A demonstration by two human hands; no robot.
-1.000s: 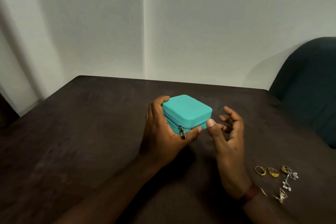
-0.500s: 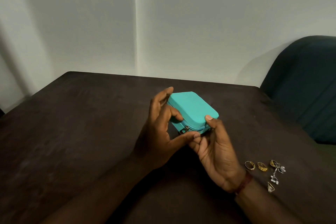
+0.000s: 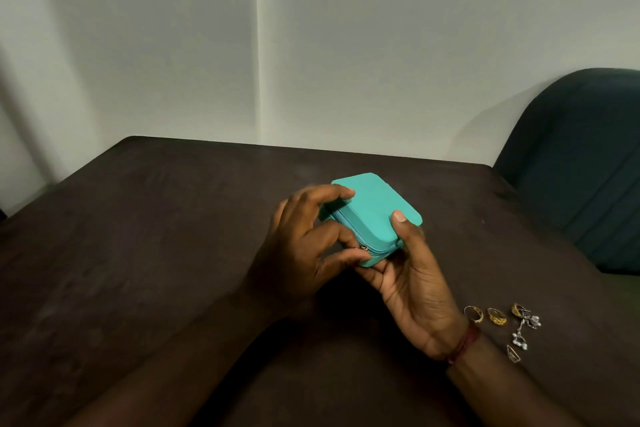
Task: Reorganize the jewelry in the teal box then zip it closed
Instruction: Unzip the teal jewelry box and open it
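The teal box [image 3: 375, 208] is closed and tilted, lifted off the dark table [image 3: 156, 236]. My right hand [image 3: 412, 284] cradles it from below, thumb pressed on the lid. My left hand [image 3: 304, 246] pinches the metal zipper pull [image 3: 363, 247] at the box's near corner, index finger resting on the lid's far edge. Loose jewelry lies on the table at the right: a gold ring [image 3: 473, 314], a second gold ring [image 3: 497, 316], a third gold piece [image 3: 518, 309], silver beaded earrings [image 3: 523, 333] and a triangular earring [image 3: 513, 353].
A dark teal chair [image 3: 581, 163] stands at the table's right edge. A pale wall rises behind the table. A red band sits on my right wrist [image 3: 464, 345].
My right hand came in under the box and took hold of it. The box turned and rose off the table. My left hand shifted from gripping the box's side to pinching the zipper pull.
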